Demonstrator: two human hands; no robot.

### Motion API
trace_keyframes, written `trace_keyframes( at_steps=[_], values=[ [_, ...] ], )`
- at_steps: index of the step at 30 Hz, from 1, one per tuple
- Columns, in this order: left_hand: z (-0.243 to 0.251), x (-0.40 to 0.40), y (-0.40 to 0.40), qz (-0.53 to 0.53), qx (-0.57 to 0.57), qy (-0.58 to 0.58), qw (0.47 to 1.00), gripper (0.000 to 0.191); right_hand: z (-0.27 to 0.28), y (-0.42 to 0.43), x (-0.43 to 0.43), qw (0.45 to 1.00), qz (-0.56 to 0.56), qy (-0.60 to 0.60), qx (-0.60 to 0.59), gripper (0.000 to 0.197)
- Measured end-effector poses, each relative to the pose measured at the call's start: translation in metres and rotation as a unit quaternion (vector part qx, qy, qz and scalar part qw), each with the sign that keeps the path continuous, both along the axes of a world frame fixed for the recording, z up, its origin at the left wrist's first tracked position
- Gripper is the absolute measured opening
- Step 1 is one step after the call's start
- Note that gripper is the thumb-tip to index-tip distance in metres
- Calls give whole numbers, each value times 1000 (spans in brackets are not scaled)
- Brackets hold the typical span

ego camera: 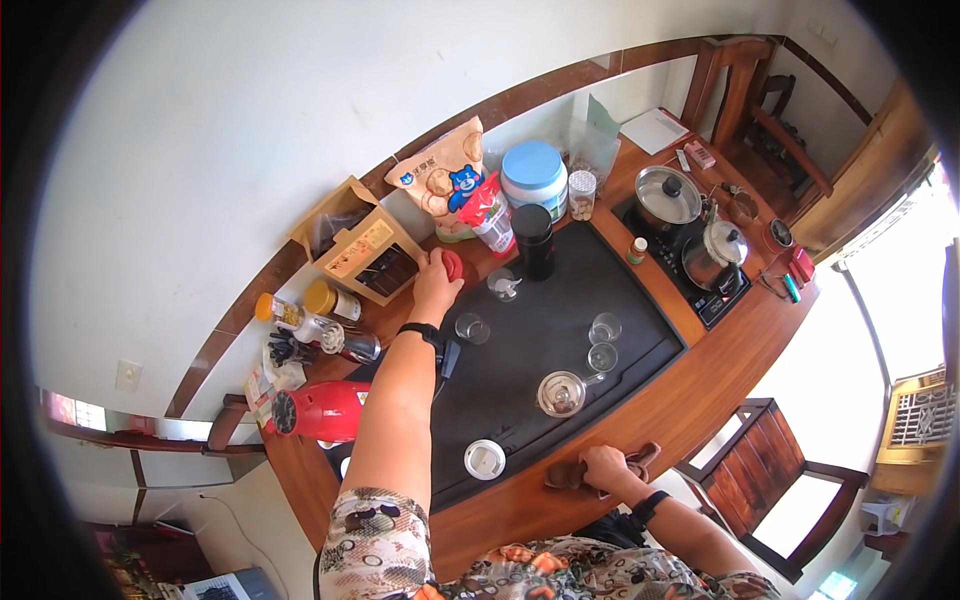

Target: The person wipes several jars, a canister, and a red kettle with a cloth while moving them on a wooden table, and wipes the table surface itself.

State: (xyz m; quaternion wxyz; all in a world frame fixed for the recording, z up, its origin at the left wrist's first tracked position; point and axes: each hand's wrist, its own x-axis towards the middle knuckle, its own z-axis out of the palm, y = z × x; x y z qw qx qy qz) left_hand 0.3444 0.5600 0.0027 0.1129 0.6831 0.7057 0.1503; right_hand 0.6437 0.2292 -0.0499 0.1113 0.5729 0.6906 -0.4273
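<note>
My left hand [436, 283] is stretched out to the back of the tea table, its fingers around a small round red object [451, 265], perhaps a lid. The hand partly hides it, so its exact kind cannot be told. Right beside the hand stands a cardboard box [375, 251] with a window in its front. Near the table's front edge, my right hand [604, 468] grips a bunched brown cloth [564, 475] on the wood. A glass teapot [561, 394] and a white lidded cup [484, 459] stand on the black tea tray [517, 337] between the hands.
Glass cups [604, 328] and a black canister [533, 244] stand on the tray. A red kettle [322, 412] is beside my left forearm. Jars [332, 301] and snack bags [442, 184] line the wall. At right, a pot [667, 199] and metal kettle [712, 255] occupy the cooktop.
</note>
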Motion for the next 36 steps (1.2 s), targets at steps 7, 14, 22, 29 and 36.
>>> trace_keyframes(
  at_steps=[7,14,22,29,36],
  values=[
    [25,-42,-57,92,117,-191,970,64,-14,3,-1,1000,23,-4,12,27],
    [102,-43,-206,2,135,-470,872,65,-23,9,2,998,55,-26,18,40],
    [136,-48,-366,39,164,-591,789,78,76,2,3,960,28,280,-6,43],
    [151,-15,-406,53,202,-640,740,71,240,-4,-90,847,33,488,209,39],
    [174,11,-418,22,222,-655,722,63,245,-8,-153,818,-20,559,134,37]
  ],
)
